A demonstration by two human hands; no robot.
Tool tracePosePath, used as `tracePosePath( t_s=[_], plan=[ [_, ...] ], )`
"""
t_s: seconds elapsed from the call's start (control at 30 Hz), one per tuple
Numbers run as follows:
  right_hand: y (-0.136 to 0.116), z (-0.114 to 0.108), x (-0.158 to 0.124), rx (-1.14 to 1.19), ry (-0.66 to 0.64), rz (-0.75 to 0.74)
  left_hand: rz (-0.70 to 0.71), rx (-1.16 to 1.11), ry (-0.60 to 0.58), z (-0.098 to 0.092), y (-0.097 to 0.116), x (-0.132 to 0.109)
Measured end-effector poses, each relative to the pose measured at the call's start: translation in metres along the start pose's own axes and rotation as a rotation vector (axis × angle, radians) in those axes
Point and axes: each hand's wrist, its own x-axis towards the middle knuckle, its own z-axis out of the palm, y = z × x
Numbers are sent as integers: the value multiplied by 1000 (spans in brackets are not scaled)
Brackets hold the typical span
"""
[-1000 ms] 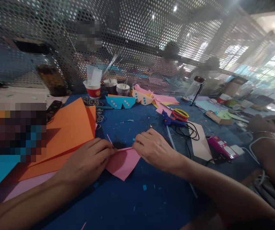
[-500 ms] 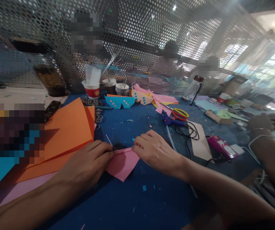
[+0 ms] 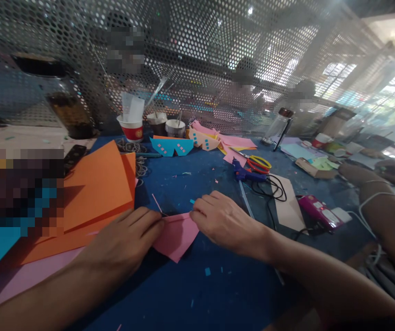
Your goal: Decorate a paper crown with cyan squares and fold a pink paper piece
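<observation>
A small piece of pink paper (image 3: 177,239) lies on the blue table, its far edge folded over in a narrow strip. My left hand (image 3: 135,232) grips the left end of that fold, fingers bent and pressed together. At the right end, my right hand (image 3: 218,216) pinches the same edge with curled fingers. Both sets of fingertips are partly hidden behind the knuckles. A thin pink paper strip (image 3: 156,202) sticks up just beyond the left fingers. Orange paper sheets (image 3: 94,188) lie left of and partly behind my left arm.
Blue and peach paper cut-outs (image 3: 173,146) stand near paper cups (image 3: 132,128) at the back. To the right are a blue glue gun (image 3: 249,174) with black cord, scissors (image 3: 259,163) and a magenta device (image 3: 321,214). Another person's arm (image 3: 373,202) reaches in at far right.
My hands stay at the two ends of the pink paper with only slight shifts. At far right, the other person's hand has moved forward and left toward the green paper.
</observation>
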Motion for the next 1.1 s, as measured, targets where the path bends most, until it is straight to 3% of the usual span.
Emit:
tracePosePath(
  t_s=[0.27,0.5,0.7,0.87,1.1],
  plan=[
    [-5,-6,1,58,-31,40,-20,55,-91,3,6,-7],
    [-8,-4,4,-8,-55,1,-2,83,-62,0,11,-3],
    [-14,-4,5,-30,-90,-24,8,172,-91,8,12,-3],
    [-11,-7,3,19,-89,8,16,147,-117,4,9,-3],
    [-6,-9,-1,74,-76,36,-88,88,-136,8,9,-16]
  ],
)
